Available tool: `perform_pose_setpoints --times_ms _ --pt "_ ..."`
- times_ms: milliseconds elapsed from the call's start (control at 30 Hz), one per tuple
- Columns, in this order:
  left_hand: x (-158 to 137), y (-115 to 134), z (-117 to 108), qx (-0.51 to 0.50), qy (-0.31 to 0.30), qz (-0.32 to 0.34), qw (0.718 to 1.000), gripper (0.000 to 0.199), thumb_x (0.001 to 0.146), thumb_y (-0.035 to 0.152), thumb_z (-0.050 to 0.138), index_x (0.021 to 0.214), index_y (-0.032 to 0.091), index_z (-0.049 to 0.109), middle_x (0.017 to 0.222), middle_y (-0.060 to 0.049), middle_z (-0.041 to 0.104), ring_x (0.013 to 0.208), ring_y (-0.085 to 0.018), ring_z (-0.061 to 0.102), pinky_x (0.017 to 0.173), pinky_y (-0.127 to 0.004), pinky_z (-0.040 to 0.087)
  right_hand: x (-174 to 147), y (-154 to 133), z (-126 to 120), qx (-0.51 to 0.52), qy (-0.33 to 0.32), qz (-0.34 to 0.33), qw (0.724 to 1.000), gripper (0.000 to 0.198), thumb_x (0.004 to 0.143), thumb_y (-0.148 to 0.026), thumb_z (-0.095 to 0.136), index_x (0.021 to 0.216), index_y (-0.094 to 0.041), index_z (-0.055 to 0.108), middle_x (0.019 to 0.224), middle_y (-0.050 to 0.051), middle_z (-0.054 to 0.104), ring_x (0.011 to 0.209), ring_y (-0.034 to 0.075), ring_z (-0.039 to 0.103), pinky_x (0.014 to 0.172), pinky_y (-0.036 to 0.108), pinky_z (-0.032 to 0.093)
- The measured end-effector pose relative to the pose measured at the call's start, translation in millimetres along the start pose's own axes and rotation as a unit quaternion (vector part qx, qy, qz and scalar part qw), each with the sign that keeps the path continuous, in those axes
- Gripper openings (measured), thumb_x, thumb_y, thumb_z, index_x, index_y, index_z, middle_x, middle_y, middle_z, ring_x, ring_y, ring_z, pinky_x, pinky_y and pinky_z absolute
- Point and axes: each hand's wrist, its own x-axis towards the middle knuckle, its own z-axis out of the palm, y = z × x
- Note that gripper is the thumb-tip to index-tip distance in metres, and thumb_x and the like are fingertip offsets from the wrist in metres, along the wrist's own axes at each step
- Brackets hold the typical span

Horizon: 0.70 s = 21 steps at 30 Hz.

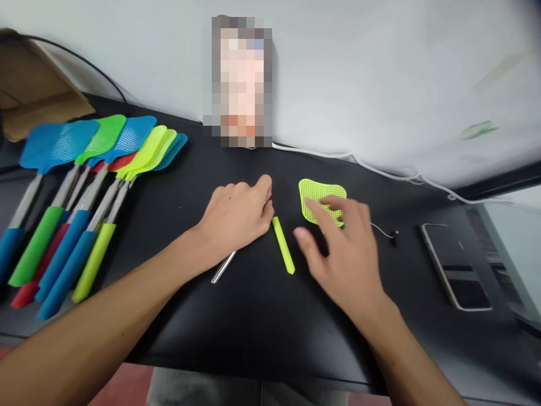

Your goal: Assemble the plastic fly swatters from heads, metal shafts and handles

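My left hand [239, 217] is closed around a thin silver metal tube [224, 267], whose lower end sticks out below the palm; the rest is hidden by the hand. Just beside its fingertips lies a yellow-green handle sleeve [283, 246] on the black table; I cannot tell whether they touch. To the right, my right hand [342, 254] has its fingers apart over a loose yellow-green fly swatter head [319, 194], a perforated flap partly covered by the fingers. Whether those fingers touch the flap does not show.
Several assembled fly swatters [88, 208] in blue, green, red and yellow-green lie piled at the left. A phone [456, 268] rests on the right. Behind are a brown cardboard piece [38, 84], a pixelated upright object [240, 84] and a white cable [313, 151] along the wall.
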Motion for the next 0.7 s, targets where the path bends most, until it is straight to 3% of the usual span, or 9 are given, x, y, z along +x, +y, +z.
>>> perform_pose_setpoints --times_ms 100,200,533,700 --pt "-1 1 -2 0.026 -0.012 -0.013 0.999 0.022 0.093 0.03 0.044 0.106 0.021 0.059 0.075 -0.008 0.069 0.071 -0.031 0.069 0.066 -0.036 0.045 -3 -16 5 0.054 -0.093 -0.103 0.989 0.056 0.101 -0.047 0.047 0.148 -0.016 0.05 0.152 0.018 0.046 0.14 0.036 0.041 0.112 0.054 0.038" --pt "-1 0 -3 0.015 -0.009 -0.009 1.0 0.022 0.093 0.029 0.045 0.108 0.021 0.059 0.074 -0.007 0.068 0.07 -0.029 0.069 0.065 -0.034 0.045 -6 -21 10 0.075 -0.148 -0.118 0.979 0.059 0.104 -0.04 0.042 0.155 -0.011 0.038 0.159 0.017 0.039 0.149 0.033 0.032 0.12 0.053 0.031" --pt "-3 1 -1 -0.049 0.016 0.004 0.999 0.02 0.092 0.036 0.05 0.101 0.023 0.062 0.069 -0.004 0.067 0.063 -0.025 0.065 0.061 -0.032 0.042 -5 -14 11 0.091 -0.137 -0.106 0.981 0.053 0.102 -0.032 0.046 0.149 -0.007 0.043 0.155 0.017 0.046 0.148 0.029 0.036 0.122 0.049 0.032" --pt "-4 0 -2 -0.037 0.018 0.007 0.999 0.025 0.09 0.041 0.051 0.08 0.022 0.064 0.063 -0.005 0.063 0.061 -0.027 0.064 0.058 -0.033 0.039 -5 -15 9 0.082 -0.104 -0.084 0.988 0.028 0.1 -0.028 0.049 0.118 -0.011 0.061 0.144 0.018 0.055 0.142 0.031 0.042 0.117 0.047 0.037"
